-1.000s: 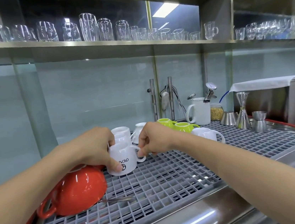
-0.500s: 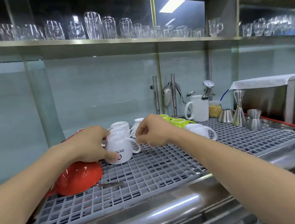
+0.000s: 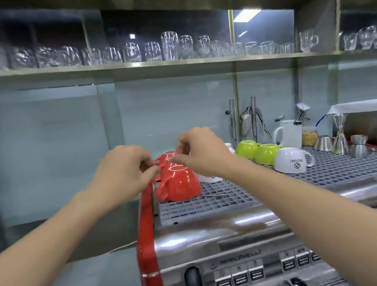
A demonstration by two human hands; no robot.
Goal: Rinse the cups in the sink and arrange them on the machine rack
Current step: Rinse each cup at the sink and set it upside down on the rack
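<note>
Both hands, left [image 3: 122,172] and right [image 3: 199,152], hover curled over glazed red cups [image 3: 178,182]; whether either grip clamps is unclear. Fragile, slippery: take the handle.

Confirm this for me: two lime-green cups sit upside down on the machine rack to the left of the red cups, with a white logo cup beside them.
Not quite. In the head view the two lime-green cups sit upside down on the machine rack to the right of the red cups, not the left. The white logo cup is indeed beside them, on their right.
</note>
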